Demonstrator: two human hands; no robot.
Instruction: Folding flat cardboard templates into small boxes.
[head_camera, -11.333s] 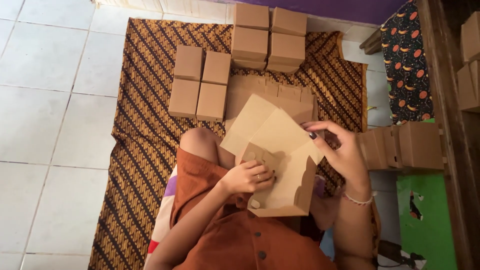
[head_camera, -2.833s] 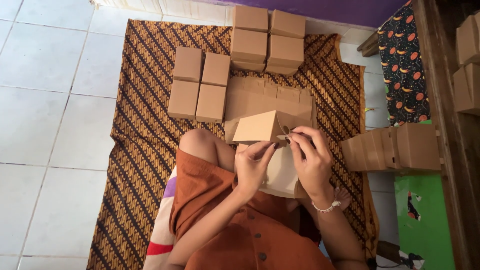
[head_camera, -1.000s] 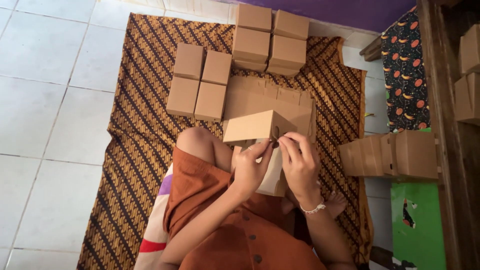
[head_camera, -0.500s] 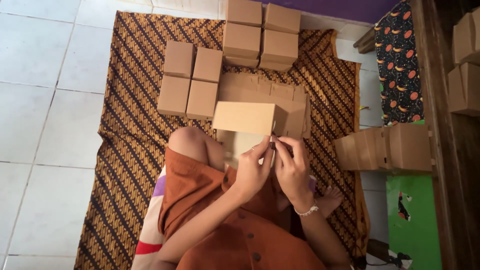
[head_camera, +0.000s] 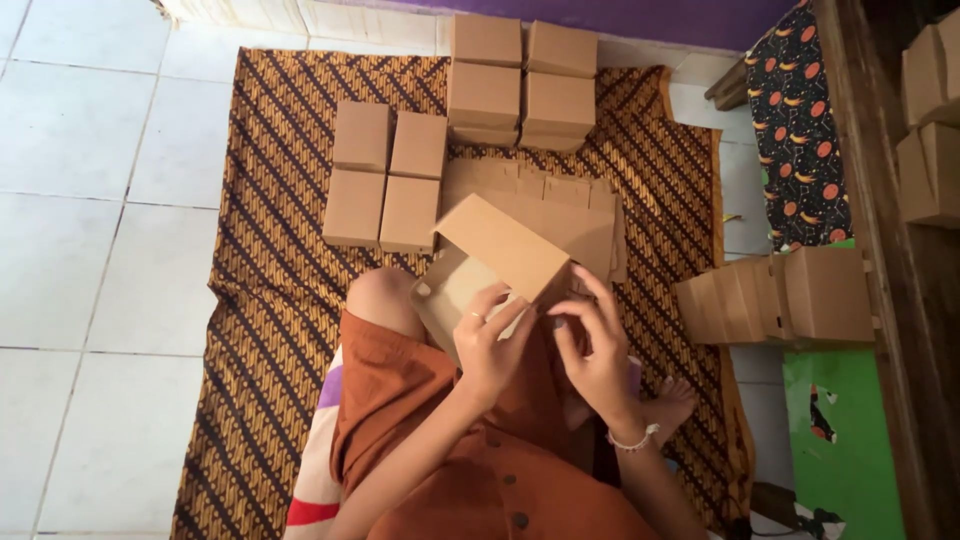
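White tiled floor (head_camera: 90, 230) on the left, then a brown patterned cloth (head_camera: 270, 300) spread over it. Near the cloth's far left part, four closed cardboard boxes (head_camera: 385, 175) packed tight in a square. Over the lap at the cloth's near edge, a half-folded cardboard box (head_camera: 490, 260), lid flap tilted up. Left hand (head_camera: 490, 345) gripping that box at its open front, fingers curled on the edge. Right hand (head_camera: 595, 345) just beside, fingertips touching the lid's right corner, grip loose, not clenched. Behind, a flat stack of unfolded cardboard (head_camera: 560, 210), then stacked boxes (head_camera: 520, 80) by the cloth's far edge. Off the right edge, a row of boxes (head_camera: 780, 295) above a green mat (head_camera: 850, 430).
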